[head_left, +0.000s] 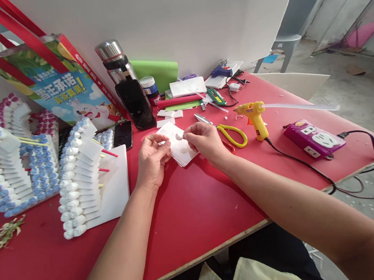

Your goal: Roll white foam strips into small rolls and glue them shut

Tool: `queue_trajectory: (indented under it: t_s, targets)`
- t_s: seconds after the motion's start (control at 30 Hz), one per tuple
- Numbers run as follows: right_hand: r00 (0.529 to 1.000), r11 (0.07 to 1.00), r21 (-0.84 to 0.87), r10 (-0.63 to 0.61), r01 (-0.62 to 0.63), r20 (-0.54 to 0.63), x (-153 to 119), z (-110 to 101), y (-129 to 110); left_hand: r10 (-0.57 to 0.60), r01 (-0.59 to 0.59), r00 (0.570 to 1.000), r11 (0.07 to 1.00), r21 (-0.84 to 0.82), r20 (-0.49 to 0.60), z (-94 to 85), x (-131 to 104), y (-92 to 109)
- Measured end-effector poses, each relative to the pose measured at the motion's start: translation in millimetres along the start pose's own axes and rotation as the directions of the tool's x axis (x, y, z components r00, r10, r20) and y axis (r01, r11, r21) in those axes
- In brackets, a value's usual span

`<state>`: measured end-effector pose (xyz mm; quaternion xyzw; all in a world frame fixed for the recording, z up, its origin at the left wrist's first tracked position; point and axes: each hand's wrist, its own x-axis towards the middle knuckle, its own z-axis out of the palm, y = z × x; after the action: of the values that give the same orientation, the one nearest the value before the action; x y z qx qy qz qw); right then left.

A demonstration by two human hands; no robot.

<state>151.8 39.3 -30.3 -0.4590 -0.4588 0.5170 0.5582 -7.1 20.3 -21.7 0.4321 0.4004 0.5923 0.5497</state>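
My right hand (pixel 205 141) is closed in a pinch on a small white piece (pixel 179 136), perhaps a twisted bit of paper or tissue; it is too small to tell. Facing it is my left hand (pixel 154 160), thumb and fingertips brought together. Whatever these fingers hold, if anything, I cannot make out. Between and under both hands lies a stack of white paper sheets (pixel 179 153). Just right of my right hand are scissors with yellow and red handles (pixel 235 135), their silver blades partly beside my knuckles.
White-and-blue folded models (pixel 72 184) stand left on the red table (pixel 199 210). Behind are a steel flask (pixel 110 52), a phone (pixel 123 136) and a printed bag (pixel 65 84). Rightward sit a yellow glue gun (pixel 258 120) and a corded purple power strip (pixel 313 138).
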Motion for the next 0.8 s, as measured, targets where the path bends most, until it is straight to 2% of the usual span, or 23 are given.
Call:
queue_trajectory:
  t_s: [0.1,0.37,0.47,0.7,0.8]
  targets:
    - [1.000,1.000,0.004,0.004,-0.004,0.002,-0.5,-0.3,-1.3,-0.010,0.011,1.000,0.999,0.030,-0.027,2.6,-1.5,1.5]
    - [1.000,1.000,-0.003,-0.009,0.009,0.004,-1.2,-0.3,-1.9,0.116,-0.112,0.993,0.988,0.107,-0.032,1.2,-1.8,2.6]
    - [1.000,1.000,-0.004,-0.006,0.006,0.002,-0.5,0.0,-1.0,0.119,-0.114,0.992,0.988,0.104,-0.043,-0.6,-1.6,2.0]
    - [1.000,1.000,-0.001,-0.019,0.019,-0.001,-0.2,0.0,-0.2,0.047,-0.045,0.999,0.993,0.105,-0.014,2.9,-4.6,2.1]
    - [1.000,1.000,0.010,-0.025,0.025,-0.013,0.2,-0.6,-2.2,0.107,-0.103,0.994,0.979,0.177,-0.012,3.1,-4.5,0.0]
